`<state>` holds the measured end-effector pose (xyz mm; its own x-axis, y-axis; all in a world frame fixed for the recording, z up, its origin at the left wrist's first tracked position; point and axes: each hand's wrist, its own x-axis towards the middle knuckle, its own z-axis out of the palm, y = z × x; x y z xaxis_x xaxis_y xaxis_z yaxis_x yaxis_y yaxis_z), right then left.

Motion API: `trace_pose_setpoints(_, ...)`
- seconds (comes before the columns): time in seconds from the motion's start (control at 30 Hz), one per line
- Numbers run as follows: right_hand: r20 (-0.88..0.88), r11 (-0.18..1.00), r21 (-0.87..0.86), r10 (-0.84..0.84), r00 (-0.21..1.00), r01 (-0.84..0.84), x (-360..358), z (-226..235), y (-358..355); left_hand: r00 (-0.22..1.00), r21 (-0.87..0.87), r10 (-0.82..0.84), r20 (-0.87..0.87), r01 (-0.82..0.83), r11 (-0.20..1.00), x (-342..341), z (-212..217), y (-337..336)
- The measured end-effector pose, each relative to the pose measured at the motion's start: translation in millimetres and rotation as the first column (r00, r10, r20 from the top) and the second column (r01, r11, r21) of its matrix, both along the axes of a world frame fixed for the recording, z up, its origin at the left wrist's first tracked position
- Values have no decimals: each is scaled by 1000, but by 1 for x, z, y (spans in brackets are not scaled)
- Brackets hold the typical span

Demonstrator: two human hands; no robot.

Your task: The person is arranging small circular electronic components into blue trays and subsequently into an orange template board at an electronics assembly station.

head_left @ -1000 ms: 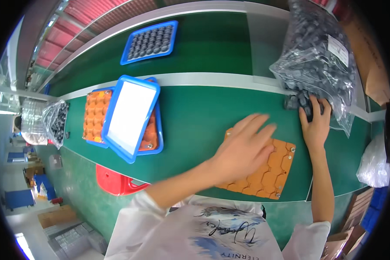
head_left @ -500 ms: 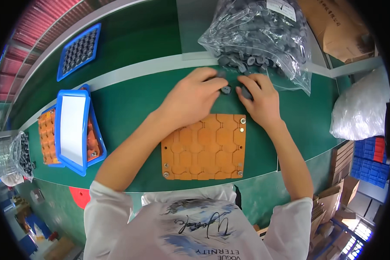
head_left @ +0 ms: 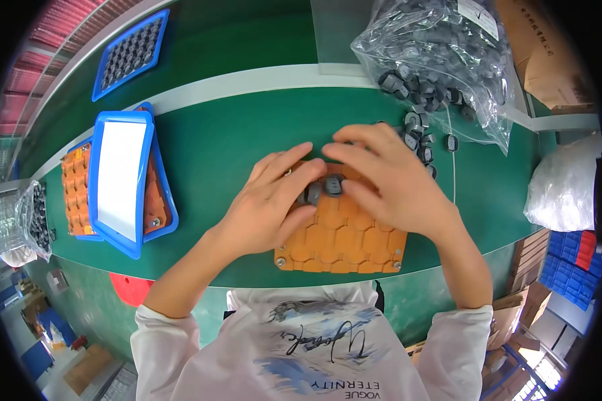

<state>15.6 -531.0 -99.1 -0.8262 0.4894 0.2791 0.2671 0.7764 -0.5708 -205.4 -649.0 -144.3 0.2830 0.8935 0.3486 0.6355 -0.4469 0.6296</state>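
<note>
An orange tray with hexagonal pockets point(head_left: 344, 240) lies on the green table point(head_left: 234, 134) in front of me. Both hands rest over its far edge. My left hand point(head_left: 271, 200) and my right hand point(head_left: 388, 180) meet fingertip to fingertip, pinching small grey parts point(head_left: 322, 189) against the tray's top row. More loose grey parts point(head_left: 421, 137) lie just beyond my right hand, spilling from a clear plastic bag of grey parts point(head_left: 441, 60). Most of the tray's top rows are hidden under my hands.
At the left, a blue tray with a white sheet point(head_left: 122, 177) leans on stacked orange trays point(head_left: 77, 194). A blue tray of dark parts point(head_left: 130, 50) sits at the far left. A white plastic bag point(head_left: 565, 190) and blue crates point(head_left: 568, 267) stand at right.
Both hands drew back from the bag's mouth to the orange tray, bringing grey parts with them. The view shifted so that the tray sits more central.
</note>
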Motion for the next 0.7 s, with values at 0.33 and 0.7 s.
trace_pose_setpoints(0.33,167,983,182,-10,986,-20,-4,-15,-30,979,127,174,-104,-161,979,-7,0,-4)
trace_pose_setpoints(0.7,174,989,145,-61,983,36,8,-23,-38,985,198,134,-112,-110,974,-6,4,-2)
